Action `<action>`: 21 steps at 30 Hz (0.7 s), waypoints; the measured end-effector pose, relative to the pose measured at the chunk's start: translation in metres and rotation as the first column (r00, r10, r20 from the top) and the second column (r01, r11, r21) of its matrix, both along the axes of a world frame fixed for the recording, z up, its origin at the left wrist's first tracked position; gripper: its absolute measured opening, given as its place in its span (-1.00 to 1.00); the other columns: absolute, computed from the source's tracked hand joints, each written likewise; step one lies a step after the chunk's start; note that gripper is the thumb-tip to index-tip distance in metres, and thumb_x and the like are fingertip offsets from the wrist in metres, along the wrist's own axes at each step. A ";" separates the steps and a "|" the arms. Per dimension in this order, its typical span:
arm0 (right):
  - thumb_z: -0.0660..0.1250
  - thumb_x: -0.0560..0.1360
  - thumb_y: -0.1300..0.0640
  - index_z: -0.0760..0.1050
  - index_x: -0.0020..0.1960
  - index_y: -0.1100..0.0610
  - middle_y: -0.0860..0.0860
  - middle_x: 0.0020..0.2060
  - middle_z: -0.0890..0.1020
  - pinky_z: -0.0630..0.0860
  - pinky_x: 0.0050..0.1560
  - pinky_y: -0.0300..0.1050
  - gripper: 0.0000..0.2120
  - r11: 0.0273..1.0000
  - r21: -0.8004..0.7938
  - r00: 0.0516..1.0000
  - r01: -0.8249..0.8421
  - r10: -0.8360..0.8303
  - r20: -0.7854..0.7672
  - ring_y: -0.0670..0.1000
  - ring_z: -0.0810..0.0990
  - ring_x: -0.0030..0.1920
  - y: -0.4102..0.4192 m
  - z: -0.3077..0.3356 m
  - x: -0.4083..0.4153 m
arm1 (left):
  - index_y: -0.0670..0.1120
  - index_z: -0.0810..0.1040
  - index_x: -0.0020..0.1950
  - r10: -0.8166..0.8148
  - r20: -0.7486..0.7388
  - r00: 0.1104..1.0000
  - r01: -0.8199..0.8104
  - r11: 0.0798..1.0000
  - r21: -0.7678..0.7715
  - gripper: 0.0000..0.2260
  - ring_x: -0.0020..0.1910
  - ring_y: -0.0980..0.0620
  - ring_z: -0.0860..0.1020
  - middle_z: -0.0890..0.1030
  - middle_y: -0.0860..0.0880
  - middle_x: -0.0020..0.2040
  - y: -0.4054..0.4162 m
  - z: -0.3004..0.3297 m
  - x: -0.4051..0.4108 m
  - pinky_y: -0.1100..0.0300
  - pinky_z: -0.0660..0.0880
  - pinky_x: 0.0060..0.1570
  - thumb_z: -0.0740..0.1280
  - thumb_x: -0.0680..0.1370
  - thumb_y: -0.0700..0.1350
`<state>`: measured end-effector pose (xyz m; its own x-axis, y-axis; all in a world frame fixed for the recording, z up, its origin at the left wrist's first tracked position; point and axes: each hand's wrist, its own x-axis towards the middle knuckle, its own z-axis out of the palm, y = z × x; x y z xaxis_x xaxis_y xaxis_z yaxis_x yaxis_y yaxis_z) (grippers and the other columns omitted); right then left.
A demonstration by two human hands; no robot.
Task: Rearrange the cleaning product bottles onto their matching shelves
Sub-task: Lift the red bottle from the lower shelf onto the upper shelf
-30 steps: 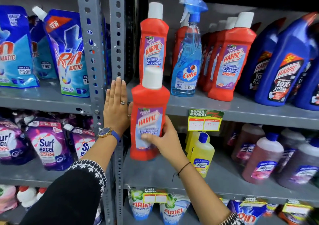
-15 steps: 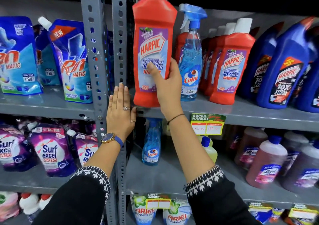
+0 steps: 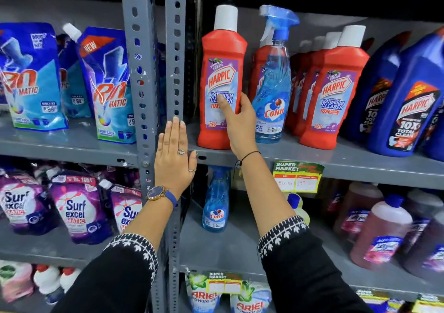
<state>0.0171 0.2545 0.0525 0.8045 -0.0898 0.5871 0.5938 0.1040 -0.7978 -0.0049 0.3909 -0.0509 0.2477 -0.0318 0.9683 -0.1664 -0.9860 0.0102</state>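
Note:
A red Harpic bathroom cleaner bottle with a white cap stands upright at the left end of the upper shelf. My right hand grips its lower right side, thumb across the label. My left hand lies flat and open against the grey upright post and the shelf edge. A blue Colin spray bottle stands just right of the held bottle, among more red Harpic bottles. A second Colin spray bottle stands on the shelf below.
Blue Harpic toilet cleaner bottles fill the upper shelf's right. Pink and yellow Lizol bottles stand on the lower shelf. Rin pouches and Surf Excel pouches fill the left bay. Ariel pouches sit lowest. A price tag hangs on the shelf edge.
My right hand lifted the red Harpic bottle from the lower shelf up to the upper shelf and set it down at the left end. My left hand stayed on the post.

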 end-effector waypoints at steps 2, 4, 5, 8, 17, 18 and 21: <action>0.41 0.47 0.04 0.51 0.09 0.11 0.10 0.06 0.64 0.61 0.07 0.07 -0.75 1.000 0.000 1.000 0.027 -0.027 0.007 0.03 0.64 0.03 -0.002 -0.001 0.002 | -0.32 0.13 0.47 0.003 -0.001 1.000 -0.003 1.000 0.003 -0.45 0.46 -0.18 0.10 0.17 -0.25 0.46 0.000 0.000 0.001 0.04 -0.04 0.46 0.14 0.54 -0.11; 0.41 0.47 0.03 0.50 0.15 0.15 0.09 0.07 0.63 0.61 0.09 0.07 -0.69 0.999 0.000 0.999 0.048 -0.048 0.003 0.02 0.63 0.05 -0.003 -0.002 0.004 | -0.32 0.13 0.47 0.002 -0.005 1.000 -0.002 1.000 0.003 -0.45 0.46 -0.18 0.10 0.17 -0.24 0.46 0.000 -0.001 0.001 0.03 -0.04 0.46 0.15 0.53 -0.12; 0.41 0.47 0.02 0.49 0.17 0.15 0.09 0.09 0.62 0.60 0.09 0.07 -0.67 0.998 -0.001 0.998 0.057 -0.057 -0.002 0.02 0.62 0.06 -0.003 -0.002 0.004 | -0.31 0.12 0.47 0.003 -0.004 1.000 -0.003 1.000 0.002 -0.45 0.46 -0.18 0.10 0.17 -0.24 0.46 0.001 -0.001 0.001 0.03 -0.03 0.46 0.15 0.53 -0.12; 0.42 0.46 -0.01 0.49 0.17 0.15 0.12 0.10 0.60 0.59 0.11 0.10 -0.64 0.998 -0.017 0.998 0.063 -0.063 -0.009 0.03 0.61 0.07 -0.003 -0.002 0.006 | -0.31 0.12 0.47 0.009 -0.007 1.000 -0.009 1.000 -0.001 -0.45 0.46 -0.18 0.10 0.20 -0.27 0.46 0.000 -0.001 0.002 0.04 -0.04 0.46 0.13 0.54 -0.11; 0.40 0.48 0.06 0.38 0.29 0.21 0.13 0.25 0.41 0.29 0.21 -0.29 -0.54 0.851 0.215 0.861 0.480 -0.503 0.069 0.09 0.38 0.23 -0.014 -0.003 0.006 | -0.34 0.15 0.45 0.021 -0.014 1.000 -0.021 1.000 0.000 -0.47 0.44 -0.20 0.12 0.23 -0.31 0.44 -0.001 0.000 -0.001 0.03 -0.03 0.45 0.12 0.54 -0.11; 0.44 0.43 0.05 0.35 0.32 0.21 0.16 0.29 0.38 0.28 0.24 -0.21 -0.46 0.797 0.205 0.807 0.568 -0.588 0.050 0.14 0.36 0.26 -0.016 -0.001 0.008 | -0.34 0.16 0.45 0.021 -0.014 1.000 -0.021 1.000 0.000 -0.47 0.44 -0.19 0.12 0.23 -0.31 0.44 -0.001 0.000 -0.001 0.03 -0.03 0.45 0.12 0.54 -0.11; 0.53 0.31 0.01 0.16 0.46 0.14 0.16 0.47 0.20 0.14 0.41 0.12 -0.14 0.712 0.045 0.713 0.701 -0.697 -0.079 0.19 0.18 0.43 -0.019 0.004 0.018 | -0.35 0.18 0.44 0.014 -0.013 1.000 -0.014 1.000 -0.003 -0.48 0.44 -0.19 0.13 0.23 -0.31 0.44 -0.002 0.000 -0.001 0.03 -0.03 0.45 0.13 0.55 -0.12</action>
